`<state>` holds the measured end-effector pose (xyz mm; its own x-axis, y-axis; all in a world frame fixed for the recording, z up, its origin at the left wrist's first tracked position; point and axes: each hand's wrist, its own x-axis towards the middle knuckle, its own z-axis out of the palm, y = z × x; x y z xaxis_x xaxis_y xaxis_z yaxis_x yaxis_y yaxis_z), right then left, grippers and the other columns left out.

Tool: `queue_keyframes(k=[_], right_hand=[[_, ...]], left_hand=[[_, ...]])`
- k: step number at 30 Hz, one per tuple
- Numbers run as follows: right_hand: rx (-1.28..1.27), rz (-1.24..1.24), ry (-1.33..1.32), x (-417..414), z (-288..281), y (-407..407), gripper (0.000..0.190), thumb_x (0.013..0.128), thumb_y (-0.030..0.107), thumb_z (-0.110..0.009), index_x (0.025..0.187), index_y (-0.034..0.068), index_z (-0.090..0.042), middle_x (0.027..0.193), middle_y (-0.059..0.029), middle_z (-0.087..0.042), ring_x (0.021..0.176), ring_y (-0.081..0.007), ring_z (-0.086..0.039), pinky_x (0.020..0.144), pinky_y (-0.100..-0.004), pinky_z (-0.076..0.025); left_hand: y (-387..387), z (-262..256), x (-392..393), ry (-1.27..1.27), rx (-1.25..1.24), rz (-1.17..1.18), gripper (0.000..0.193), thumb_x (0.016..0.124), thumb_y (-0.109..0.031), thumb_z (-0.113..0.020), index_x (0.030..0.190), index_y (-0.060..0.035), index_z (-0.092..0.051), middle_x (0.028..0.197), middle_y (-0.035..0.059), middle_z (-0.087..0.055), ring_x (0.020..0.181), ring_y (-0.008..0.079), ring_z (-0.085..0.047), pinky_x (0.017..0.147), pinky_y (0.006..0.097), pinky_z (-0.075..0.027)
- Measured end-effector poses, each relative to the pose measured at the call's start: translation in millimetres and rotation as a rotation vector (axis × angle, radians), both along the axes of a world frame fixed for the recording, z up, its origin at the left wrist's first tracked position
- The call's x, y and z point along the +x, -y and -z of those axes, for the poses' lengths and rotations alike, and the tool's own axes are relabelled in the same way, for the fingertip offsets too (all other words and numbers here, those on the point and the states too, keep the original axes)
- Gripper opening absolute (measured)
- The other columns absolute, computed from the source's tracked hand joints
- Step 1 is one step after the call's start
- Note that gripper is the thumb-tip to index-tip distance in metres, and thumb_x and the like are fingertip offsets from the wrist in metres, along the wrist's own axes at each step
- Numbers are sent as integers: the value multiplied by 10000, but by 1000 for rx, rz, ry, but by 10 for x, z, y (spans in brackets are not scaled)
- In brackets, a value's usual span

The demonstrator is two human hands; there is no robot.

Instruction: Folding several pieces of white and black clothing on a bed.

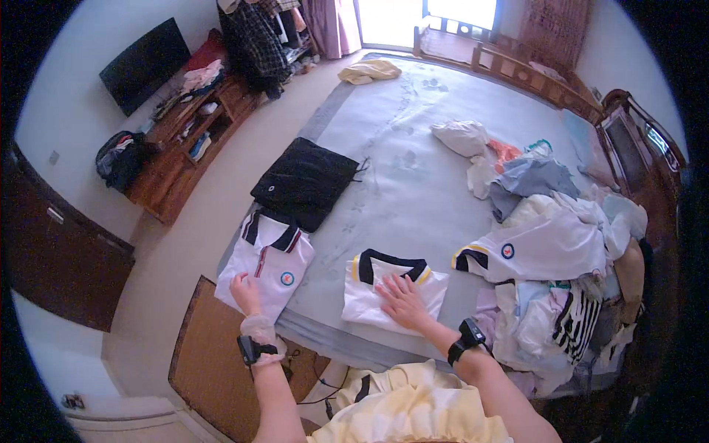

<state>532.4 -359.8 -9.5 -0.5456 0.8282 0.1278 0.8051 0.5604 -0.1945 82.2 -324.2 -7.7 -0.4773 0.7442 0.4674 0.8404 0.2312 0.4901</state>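
Note:
My left hand point(245, 293) is over a folded white polo shirt point(271, 271) with a black collar, a red-edged placket and a round chest badge. Its fingers are slightly bent, and whether they pinch the cloth cannot be made out. The shirt lies at the bed's left front corner. My right hand point(401, 302) presses flat, fingers apart, on a second folded white polo shirt point(357, 304), whose black collar has yellow edging. Behind the first shirt, and touching it, is a folded black garment point(304, 180) with cords at one side.
A heap of loose clothes point(532, 326) covers the bed's right side, with a badged white shirt point(554, 249) on it. A yellow cloth point(370, 71) lies at the far end of the bed point(388, 194). Left stand a wooden cabinet point(166, 188) and a television point(145, 65).

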Motion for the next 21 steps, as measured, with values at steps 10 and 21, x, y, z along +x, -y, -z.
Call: queue_keyframes(k=[10,21], right_hand=[[36,31,-201,-77,-47,-81,396,862,252,-572,1246,163,-533,1297,-99,-477,1256,-300,-398,1062,-487,-273],[-375,222,-820,-1608,128,-1477,295,843,145,-637,1097,10,-576,950,-139,-605,796,-272,-619,698,-340,-521]], left_hand=[[-277,290,-1167,29,-84,-210,254,788,-200,-656,964,-21,-612,967,173,-629,988,349,-566,857,430,-439],[-2005,284,-564,-10,-86,53,347,868,-224,-596,1138,-9,-554,1035,206,-626,971,398,-579,871,446,-450]])
